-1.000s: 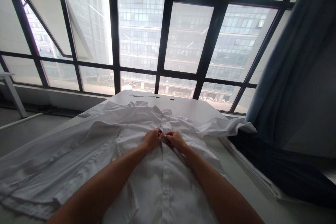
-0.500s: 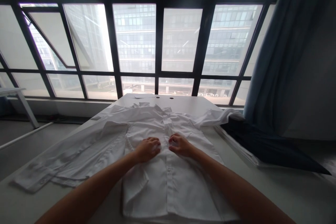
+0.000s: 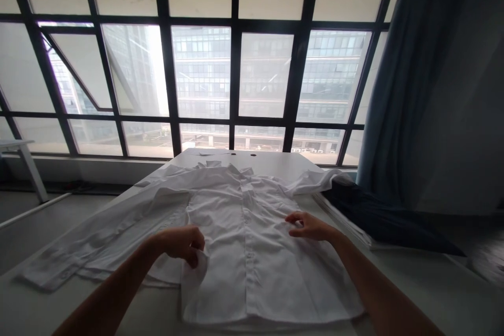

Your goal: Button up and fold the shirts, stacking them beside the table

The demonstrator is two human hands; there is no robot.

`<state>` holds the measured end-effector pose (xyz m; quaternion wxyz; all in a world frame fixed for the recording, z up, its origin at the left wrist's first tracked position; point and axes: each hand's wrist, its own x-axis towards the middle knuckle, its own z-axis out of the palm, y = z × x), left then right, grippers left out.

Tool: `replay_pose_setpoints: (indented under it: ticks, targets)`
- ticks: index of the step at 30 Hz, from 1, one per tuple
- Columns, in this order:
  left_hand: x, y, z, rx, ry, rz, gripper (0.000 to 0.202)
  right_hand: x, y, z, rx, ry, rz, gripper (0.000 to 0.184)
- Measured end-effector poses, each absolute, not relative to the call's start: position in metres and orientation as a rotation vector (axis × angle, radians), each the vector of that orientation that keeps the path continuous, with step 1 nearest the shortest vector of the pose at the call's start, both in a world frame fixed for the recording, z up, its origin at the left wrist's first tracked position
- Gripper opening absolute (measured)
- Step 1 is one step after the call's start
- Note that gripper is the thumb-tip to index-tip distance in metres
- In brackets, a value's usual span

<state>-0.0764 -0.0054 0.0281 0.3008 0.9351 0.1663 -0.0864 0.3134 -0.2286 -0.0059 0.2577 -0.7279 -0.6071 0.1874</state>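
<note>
A white button-up shirt (image 3: 224,283) lies front side up on the white table, its collar toward the window. Its button placket runs down the middle, and one sleeve (image 3: 71,257) stretches out to the left. My left hand (image 3: 183,244) is closed on the cloth at the shirt's left side edge, where a small fold lifts between thumb and fingers. Over the right half of the shirt, my right hand (image 3: 309,226) is open, thumb and fingers apart, close to or touching the wrinkled fabric.
Dark folded cloth (image 3: 386,223) lies on white layers at the table's right side. A blue curtain (image 3: 397,115) hangs beyond it. The white table (image 3: 271,160) reaches toward a large black-framed window (image 3: 234,73). Another white table (image 3: 29,168) stands at far left.
My hands have moved apart from beside the placket: the left to the shirt's left edge, closing on cloth there, the right outward to the right. The view has tilted up slightly.
</note>
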Motion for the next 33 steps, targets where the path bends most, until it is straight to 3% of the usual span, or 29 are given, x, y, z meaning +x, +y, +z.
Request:
replay_pose_setpoints:
  ticks: [4, 11, 14, 24, 33]
  targets:
    - [-0.102, 0.003, 0.052, 2.257, 0.279, -0.103, 0.028, 0.321, -0.233, -0.003, -2.061, -1.626, 0.47, 0.058]
    - [-0.129, 0.019, 0.07, 2.004, 0.328, -0.154, 0.071, 0.331, -0.233, -0.006, -2.193, -1.644, 0.363, 0.061]
    - [-0.112, 0.019, 0.058, 1.954, 0.243, -0.175, 0.078, 0.34, -0.232, -0.013, -2.28, -1.631, 0.344, 0.057]
    - [-0.076, 0.039, 0.009, 2.697, 0.743, 0.379, 0.045, 0.356, -0.222, -0.03, -2.429, -1.494, 0.088, 0.034]
    - [-0.067, 0.042, -0.002, 2.693, 1.132, 0.37, 0.031, 0.341, -0.21, -0.02, -2.495, -1.431, 0.134, 0.007]
